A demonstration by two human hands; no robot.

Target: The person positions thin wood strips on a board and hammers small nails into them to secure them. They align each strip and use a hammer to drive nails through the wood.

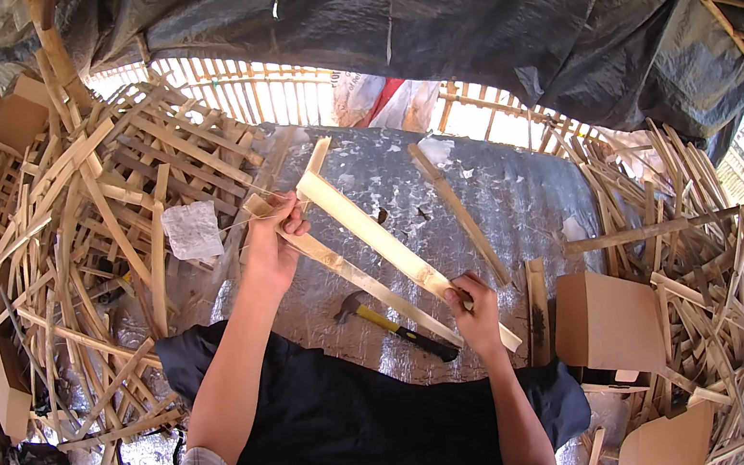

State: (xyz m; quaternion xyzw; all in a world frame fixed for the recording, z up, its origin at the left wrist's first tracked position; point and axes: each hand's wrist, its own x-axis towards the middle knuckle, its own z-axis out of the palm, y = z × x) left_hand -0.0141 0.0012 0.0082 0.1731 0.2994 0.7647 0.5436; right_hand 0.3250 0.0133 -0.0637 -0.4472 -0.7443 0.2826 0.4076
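My left hand [276,252] is closed near the upper end of a thin wooden strip [349,268], which slants down to the right. A few fine strands stick out by its fingertips. My right hand [475,313] grips the lower part of a second, paler wooden strip [372,232], roughly alongside the first. At this strip's upper end, beside my left fingers, a short wooden piece [317,157] meets it at an angle; whether they are joined I cannot tell. Below the strips lies a hammer [394,328] with a yellow and black handle, partly behind the first strip.
Heaped wooden strips [64,223] rise on the left, with another pile [689,270] on the right. A loose strip [459,212] lies on the grey sheet [538,177]. Nearby are a whitish block [192,231] and a cardboard box [605,322]. Dark plastic sheeting [473,12] hangs overhead.
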